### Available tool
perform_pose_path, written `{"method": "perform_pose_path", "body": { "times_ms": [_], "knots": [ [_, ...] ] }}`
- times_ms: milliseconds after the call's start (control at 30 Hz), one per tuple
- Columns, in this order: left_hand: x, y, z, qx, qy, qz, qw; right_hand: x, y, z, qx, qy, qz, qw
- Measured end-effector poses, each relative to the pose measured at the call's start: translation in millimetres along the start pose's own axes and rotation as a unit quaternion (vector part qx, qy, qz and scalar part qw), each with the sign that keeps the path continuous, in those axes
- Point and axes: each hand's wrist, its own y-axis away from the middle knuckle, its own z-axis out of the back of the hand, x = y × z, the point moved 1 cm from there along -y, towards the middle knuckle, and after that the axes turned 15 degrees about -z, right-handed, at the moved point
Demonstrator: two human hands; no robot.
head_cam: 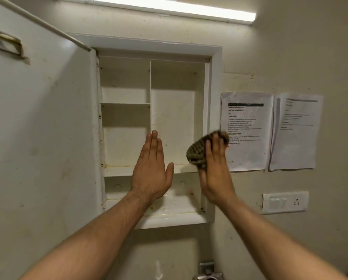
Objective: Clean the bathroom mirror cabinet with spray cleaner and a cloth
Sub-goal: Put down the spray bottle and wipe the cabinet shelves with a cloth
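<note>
The white wall cabinet (215,63) stands open, its shelves bare and stained. Its door (41,128) is swung out to the left, showing the white back side. My left hand (152,170) is raised flat in front of the middle shelf, fingers straight and together, holding nothing. My right hand (216,170) holds a bunched brown striped cloth (197,152) against the cabinet's right inner edge, fingers laid over the cloth. No spray bottle is in view.
Two printed sheets (248,126) hang on the wall right of the cabinet. A switch plate (285,202) sits below them. A tube light (159,7) runs above. A metal tap fitting (207,271) shows at the bottom edge.
</note>
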Motion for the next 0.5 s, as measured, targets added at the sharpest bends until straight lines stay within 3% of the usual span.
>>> {"method": "perform_pose_path", "body": {
  "times_ms": [100, 333, 433, 500],
  "knots": [
    [-1.0, -1.2, -3.8, -0.021, 0.006, 0.000, 1.000, 0.7, 41.6, -19.8, 0.006, -0.026, -0.042, 0.999],
    [-3.5, 4.1, -18.2, -0.028, 0.008, 0.005, 1.000, 27.7, -25.1, -0.8, -0.008, -0.081, -0.122, 0.989],
    [-4.0, 14.5, -25.5, -0.007, 0.007, -0.009, 1.000, 12.5, 34.3, -28.7, -0.024, -0.004, -0.107, 0.994],
    [-3.3, 21.6, -27.4, 0.001, 0.003, -0.020, 1.000, -9.0, 88.3, -48.2, 0.011, 0.085, -0.063, 0.994]
  ]
}}
